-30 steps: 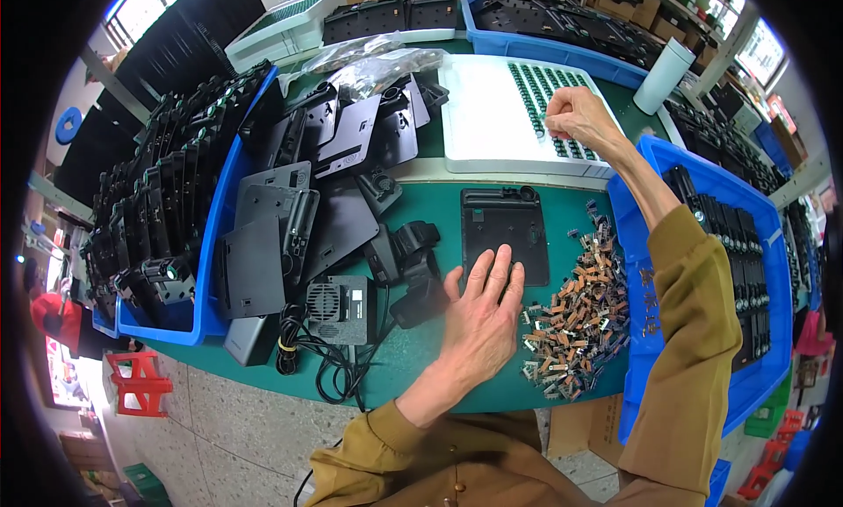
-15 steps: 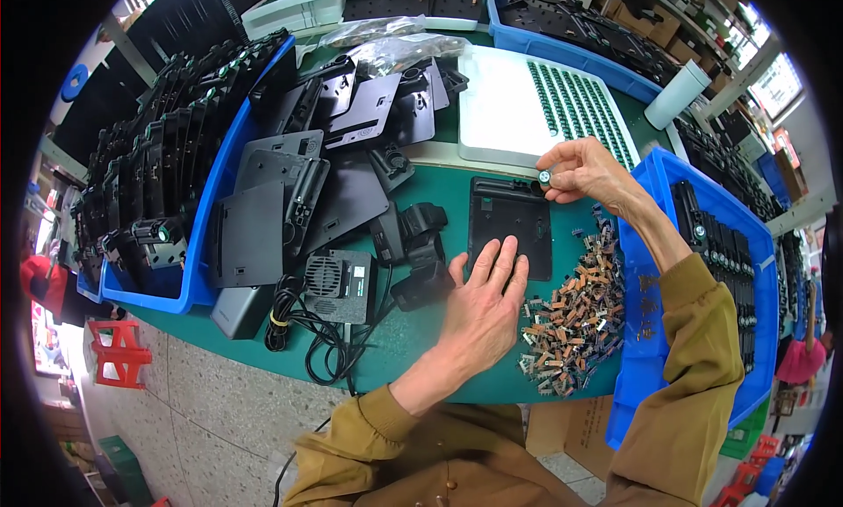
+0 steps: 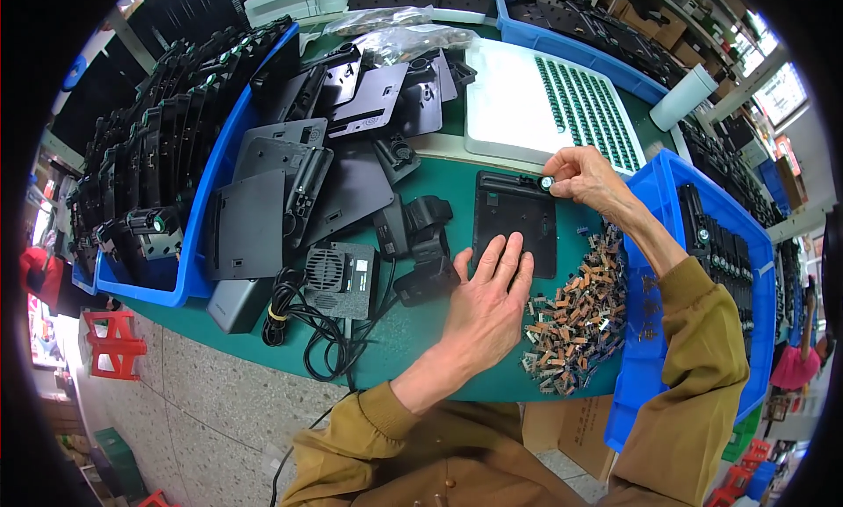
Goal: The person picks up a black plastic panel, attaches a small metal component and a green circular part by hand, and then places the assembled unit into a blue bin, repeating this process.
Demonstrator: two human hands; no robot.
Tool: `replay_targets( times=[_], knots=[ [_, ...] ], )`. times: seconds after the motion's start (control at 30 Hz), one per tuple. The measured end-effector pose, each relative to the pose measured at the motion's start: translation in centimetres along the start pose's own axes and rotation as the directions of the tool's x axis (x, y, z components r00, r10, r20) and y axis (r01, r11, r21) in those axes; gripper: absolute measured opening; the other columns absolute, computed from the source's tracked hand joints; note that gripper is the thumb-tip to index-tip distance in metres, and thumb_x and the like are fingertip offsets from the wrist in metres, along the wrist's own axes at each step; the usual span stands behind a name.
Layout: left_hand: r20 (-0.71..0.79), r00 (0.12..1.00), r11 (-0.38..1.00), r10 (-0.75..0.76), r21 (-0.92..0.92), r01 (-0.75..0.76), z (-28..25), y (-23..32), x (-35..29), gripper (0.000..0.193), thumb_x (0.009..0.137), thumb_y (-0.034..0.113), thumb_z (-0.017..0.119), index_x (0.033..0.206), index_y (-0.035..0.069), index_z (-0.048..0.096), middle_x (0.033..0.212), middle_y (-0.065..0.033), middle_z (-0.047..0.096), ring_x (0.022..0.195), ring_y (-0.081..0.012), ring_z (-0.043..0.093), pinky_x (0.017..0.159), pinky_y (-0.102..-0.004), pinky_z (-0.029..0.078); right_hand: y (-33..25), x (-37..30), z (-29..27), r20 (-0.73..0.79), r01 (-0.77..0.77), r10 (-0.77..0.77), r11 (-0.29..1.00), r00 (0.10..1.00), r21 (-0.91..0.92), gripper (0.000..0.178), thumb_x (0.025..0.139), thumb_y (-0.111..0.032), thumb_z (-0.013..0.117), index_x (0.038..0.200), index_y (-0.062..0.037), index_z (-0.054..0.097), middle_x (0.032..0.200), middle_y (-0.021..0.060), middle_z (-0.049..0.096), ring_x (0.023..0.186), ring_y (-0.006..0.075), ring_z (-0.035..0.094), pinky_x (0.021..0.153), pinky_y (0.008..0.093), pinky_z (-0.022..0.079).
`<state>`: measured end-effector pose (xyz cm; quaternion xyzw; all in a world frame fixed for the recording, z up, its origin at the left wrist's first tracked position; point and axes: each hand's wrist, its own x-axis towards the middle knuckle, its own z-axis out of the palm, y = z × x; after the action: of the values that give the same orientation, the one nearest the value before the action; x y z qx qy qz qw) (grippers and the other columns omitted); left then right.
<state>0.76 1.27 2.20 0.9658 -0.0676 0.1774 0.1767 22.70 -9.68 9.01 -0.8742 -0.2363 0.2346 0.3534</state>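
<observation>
A flat black plastic panel (image 3: 516, 219) with a tube-like ridge along its far edge lies on the green table in front of me. My left hand (image 3: 486, 307) rests on its near part, fingers stretched out and holding nothing. Between thumb and fingertips, my right hand (image 3: 590, 186) pinches a small round disc (image 3: 546, 183) with a pale green-white face. The disc is at the right end of the ridge; whether it sits inside cannot be made out. Close to the panel's right side is a heap of small orange-brown and metallic parts (image 3: 575, 318).
Rows of small green pieces fill part of a white tray (image 3: 502, 103) beyond the panel. More black panels (image 3: 347, 191) are piled on the left, near a grey boxy device (image 3: 341, 280) with cables. Blue bins holding black parts stand left (image 3: 204, 252) and right (image 3: 639, 358).
The disc in my right hand has come down to the end of the panel's ridge. My left hand stays flat on the panel. The whole view has shifted slightly.
</observation>
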Motion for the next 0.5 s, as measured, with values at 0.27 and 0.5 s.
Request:
replay_targets(
  times=[0.27, 0.5],
  knots=[
    [-0.018, 1.0, 1.0, 0.008, 0.008, -0.008, 0.0, 0.1, 0.1, 0.048, 0.082, 0.015, 0.064, 0.126, -0.001, 0.056, 0.141, -0.0185, 0.045, 0.129, -0.0314, 0.041, 0.103, -0.0517, 0.026, 0.3, 0.0, 0.4, -0.081, -0.008, -0.009, 0.979, 0.997, -0.202, 0.025, 0.068, -0.01, 0.079, 0.088, 0.0002, 0.068, 0.079, 0.0095, 0.067, 0.075, 0.0189, 0.065, 0.068, 0.0324, 0.052],
    [-0.017, 1.0, 1.0, 0.006, 0.006, -0.006, 0.1, 0.1, 0.1, 0.048, 0.082, 0.015, 0.064, 0.126, -0.001, 0.056, 0.141, -0.0185, 0.045, 0.129, -0.0313, 0.041, 0.103, -0.0518, 0.027, -0.3, -0.1, -0.3, -0.044, 0.012, -0.024, 0.968, 0.999, -0.249, 0.027, 0.069, -0.008, 0.078, 0.092, 0.0, 0.068, 0.082, 0.0105, 0.067, 0.077, 0.02, 0.065, 0.069, 0.0331, 0.052]
  ],
)
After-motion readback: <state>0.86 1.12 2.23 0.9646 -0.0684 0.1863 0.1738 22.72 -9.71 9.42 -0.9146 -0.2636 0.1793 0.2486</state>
